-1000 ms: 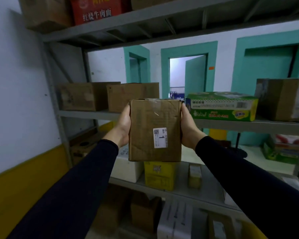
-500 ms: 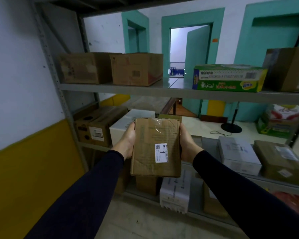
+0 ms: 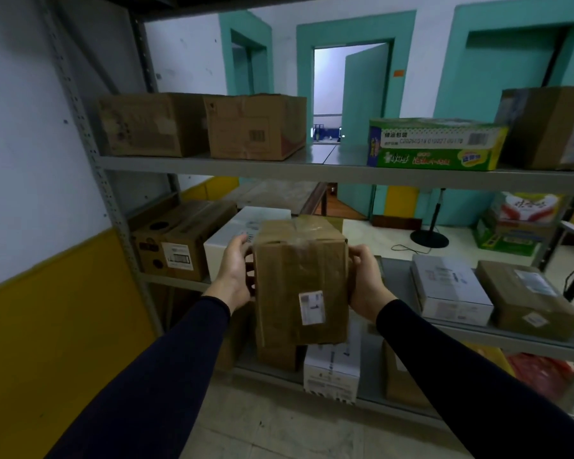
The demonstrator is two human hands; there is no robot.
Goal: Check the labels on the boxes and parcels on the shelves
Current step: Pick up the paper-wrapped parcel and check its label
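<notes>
Both hands hold a brown taped box [image 3: 300, 283] in front of the middle shelf [image 3: 478, 329], out in the air. The left hand [image 3: 234, 273] grips its left side with fingers [image 3: 250, 276] curled onto the side face; the right hand [image 3: 367, 278] clamps the right side, thumb on the front edge. A small white label [image 3: 311, 307] sits low on the front of the box; its print is too blurred to read.

Below, on the bottom shelf, a white carton [image 3: 332, 372] with a barcode strip stands beside brown cartons.

On the middle shelf, left of the hands, a brown carton [image 3: 176, 241] shows a white barcode sticker, and a white box [image 3: 232, 240] stands just beside it. To the right lie a white parcel [image 3: 449, 289] with printed labels and a brown parcel [image 3: 524, 298] with two white labels, none legible.

On the upper shelf [image 3: 312, 168] stand two brown cartons [image 3: 199, 125]; the right one carries a barcode. Further right is a green and yellow box [image 3: 434, 144] with Chinese writing, a barcode and a code that looks like "C20260519 010027 00178", then another brown carton [image 3: 550, 127].

Beyond the shelves are teal door frames [image 3: 355, 28] and an open door.
</notes>
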